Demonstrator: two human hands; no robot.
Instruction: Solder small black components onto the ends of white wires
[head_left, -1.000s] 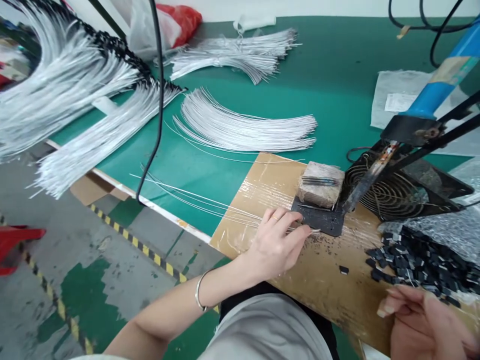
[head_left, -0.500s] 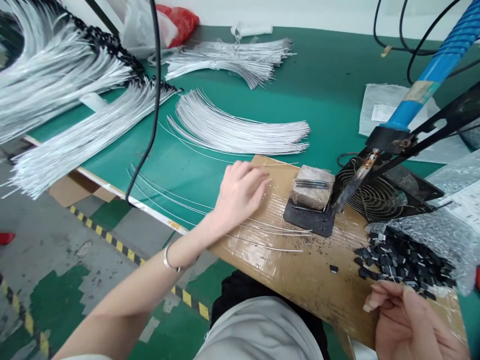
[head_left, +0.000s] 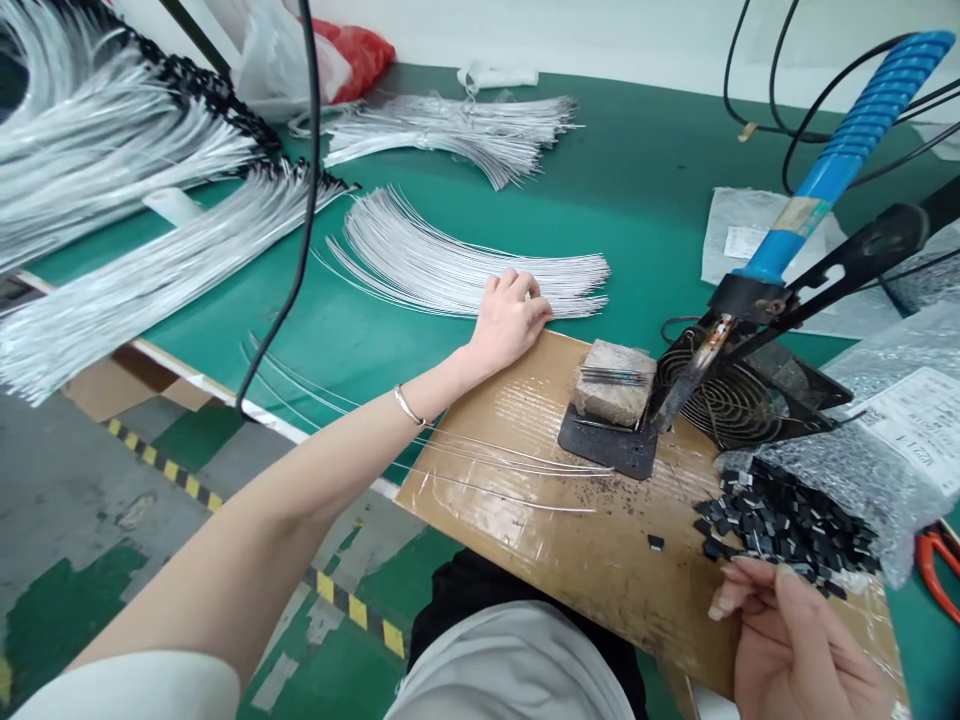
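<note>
My left hand (head_left: pixel 511 318) is at the near edge of a fanned bundle of white wires (head_left: pixel 442 250), its fingers bent and closed on wire there; the fingertips are partly hidden. A few single wires (head_left: pixel 517 462) lie below my left forearm, across the brown board (head_left: pixel 480 500). My right hand (head_left: pixel 795 630) is pinched, palm up, beside a pile of small black connectors (head_left: pixel 795 525). A thin silvery strand shows by its fingertips, but I cannot make out what the pinch holds. One black connector (head_left: pixel 655 543) lies apart.
A blue-handled soldering iron (head_left: pixel 840 150) is clamped above a stone-like block (head_left: pixel 613 385) on a black plate (head_left: pixel 600 440). Behind it sits a fan (head_left: pixel 720 400). More wire bundles (head_left: pixel 457 130) lie at the back and left. A black cable (head_left: pixel 311 180) hangs in front. Orange-handled tool (head_left: pixel 937 565) at right.
My left hand has moved up and away from the single wires to the near edge of the white wire bundle. My right hand keeps its pinch beside the black connectors. The view has shifted slightly.
</note>
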